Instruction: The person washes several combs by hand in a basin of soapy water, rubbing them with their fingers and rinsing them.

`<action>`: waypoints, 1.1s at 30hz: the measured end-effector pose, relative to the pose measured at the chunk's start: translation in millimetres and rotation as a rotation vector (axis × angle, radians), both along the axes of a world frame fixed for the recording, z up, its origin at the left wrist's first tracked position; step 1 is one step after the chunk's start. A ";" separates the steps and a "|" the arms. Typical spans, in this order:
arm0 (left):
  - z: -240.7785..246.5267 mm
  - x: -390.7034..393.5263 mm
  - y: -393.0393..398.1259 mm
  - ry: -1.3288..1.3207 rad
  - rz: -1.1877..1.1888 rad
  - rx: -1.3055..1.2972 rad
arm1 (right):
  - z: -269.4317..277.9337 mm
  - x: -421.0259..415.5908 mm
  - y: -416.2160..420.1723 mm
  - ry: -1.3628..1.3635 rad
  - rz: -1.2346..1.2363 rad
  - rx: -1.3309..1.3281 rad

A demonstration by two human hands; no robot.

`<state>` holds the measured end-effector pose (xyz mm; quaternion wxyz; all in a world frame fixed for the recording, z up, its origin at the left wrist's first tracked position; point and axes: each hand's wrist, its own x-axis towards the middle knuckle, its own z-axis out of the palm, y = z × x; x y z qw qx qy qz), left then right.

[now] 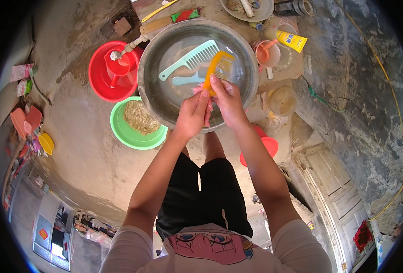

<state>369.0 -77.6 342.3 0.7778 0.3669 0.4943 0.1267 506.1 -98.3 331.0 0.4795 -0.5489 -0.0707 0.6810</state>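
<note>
Over a round grey metal basin of water, my left hand and my right hand meet at the near end of an orange comb. My right thumb presses on that comb, and my left fingers pinch its lower end. Its teeth point right. In the basin are a mint-green wide-toothed comb, leaning towards the far rim, and a pale blue comb lying lower, partly behind the orange one. Some of my fingers are hidden behind the comb and each other.
Left of the basin stand a red basin holding a red dipper under a tap, and a green basin. At the right are a cup, a yellow tube and a plastic container. A brush lies behind.
</note>
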 end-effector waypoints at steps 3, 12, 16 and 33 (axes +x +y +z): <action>4.8 -2.9 -8.8 0.007 0.007 -0.011 | 3.6 4.9 5.4 -0.085 -0.048 0.038; 8.2 -10.3 -7.7 0.108 -0.071 0.165 | 10.8 6.1 18.7 -0.021 -0.338 0.122; 4.1 -14.3 -1.0 0.167 -0.059 0.103 | 5.0 -9.9 -9.0 -0.031 -0.288 -0.081; -2.8 -22.5 9.1 0.208 -0.063 0.101 | -23.5 -3.4 43.1 -0.078 -0.204 -0.062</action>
